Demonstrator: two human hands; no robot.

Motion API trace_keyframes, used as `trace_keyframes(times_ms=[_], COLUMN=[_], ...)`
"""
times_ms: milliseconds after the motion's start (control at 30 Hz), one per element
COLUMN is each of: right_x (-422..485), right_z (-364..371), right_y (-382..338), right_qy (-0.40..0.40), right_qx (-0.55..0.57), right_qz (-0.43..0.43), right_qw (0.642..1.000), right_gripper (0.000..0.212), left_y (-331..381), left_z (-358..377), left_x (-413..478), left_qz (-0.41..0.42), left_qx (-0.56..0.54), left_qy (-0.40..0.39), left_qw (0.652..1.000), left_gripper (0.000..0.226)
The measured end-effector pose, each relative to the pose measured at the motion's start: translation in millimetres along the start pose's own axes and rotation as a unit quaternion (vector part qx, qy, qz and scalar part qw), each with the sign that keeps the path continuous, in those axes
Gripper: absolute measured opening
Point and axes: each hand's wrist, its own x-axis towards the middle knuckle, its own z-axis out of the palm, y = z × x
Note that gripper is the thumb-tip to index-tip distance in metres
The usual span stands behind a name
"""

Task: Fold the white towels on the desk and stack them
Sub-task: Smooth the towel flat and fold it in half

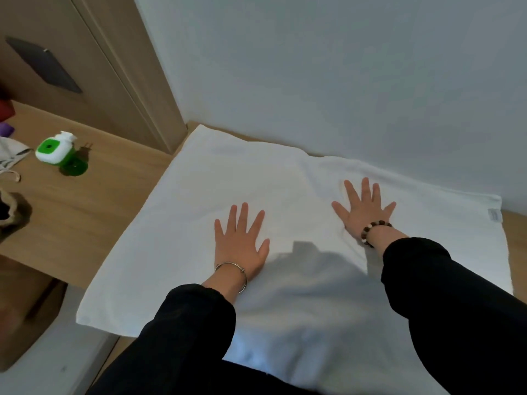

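Note:
A large white towel lies spread flat over the wooden desk, its front edge hanging past the desk's near side. A small label shows at its right corner. My left hand lies flat on the towel's middle with fingers spread, a silver bangle on the wrist. My right hand presses flat on the towel further back and to the right, fingers spread, a bead bracelet on the wrist. Both arms wear black sleeves. A shadow falls on the towel between the hands.
A green and white bottle lies on the desk at the left. A cloth bag and a brown pouch sit at the far left edge. A wall runs right behind the towel; a wooden cabinet stands back left.

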Motion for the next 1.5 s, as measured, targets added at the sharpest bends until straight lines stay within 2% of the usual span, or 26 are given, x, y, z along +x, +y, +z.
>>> trace_keyframes(times_ms=[100,233,333,467,600,800,967,1033,1133,1200,1267,1333,1400,1500], right_x=[2,-5,-25,-54,-60,-62,-69,-74,-92,-108,-127,-144,-157,-166], right_z=[0,-9,0,29,45,44,38,32,29,33,43,61,80,93], right_y=[-2,-9,-16,-11,8,45,68,61,37,23,14,10,13,27], right_qy=[0.008,0.023,0.089,0.044,0.072,0.095,0.074,0.05,0.058,0.103,0.11,0.077,0.048,0.073], right_qx=[0.001,0.075,0.027,0.027,-0.017,-0.007,0.029,0.029,0.017,0.007,0.008,-0.001,-0.004,0.013], right_qz=[0.0,0.031,0.046,0.018,-0.001,0.057,0.145,0.154,0.099,0.049,0.028,0.013,-0.008,-0.014], right_qw=[1.0,0.996,0.995,0.999,0.997,0.994,0.986,0.986,0.993,0.993,0.993,0.997,0.999,0.997], right_gripper=[0.066,0.056,0.053,0.056,0.056,0.059,0.058,0.058,0.058,0.058,0.058,0.059,0.06,0.06], left_y=[-1,-2,-4,-2,-3,-3,-1,4,20,39,62,80,85,83], left_z=[1,0,0,0,-2,-4,-5,-11,-20,-21,-14,-2,6,7], left_x=[2,2,3,2,3,1,1,0,-7,-18,-34,-48,-53,-53], left_qz=[0.0,0.004,0.005,0.007,0.004,0.006,0.006,0.022,0.071,0.113,0.167,0.206,0.209,0.201], left_qx=[0.008,0.009,0.013,0.022,0.034,0.03,0.053,0.073,0.085,0.023,-0.032,0.002,0.049,0.065], left_qy=[-0.001,-0.004,-0.002,0.003,0.004,0.01,0.008,0.002,0.019,0.015,-0.027,-0.053,-0.049,-0.036], left_qw=[1.0,1.0,1.0,1.0,0.999,0.999,0.999,0.997,0.994,0.993,0.985,0.977,0.976,0.977], left_gripper=[0.064,0.066,0.067,0.065,0.064,0.064,0.061,0.057,0.055,0.053,0.052,0.056,0.06,0.063])
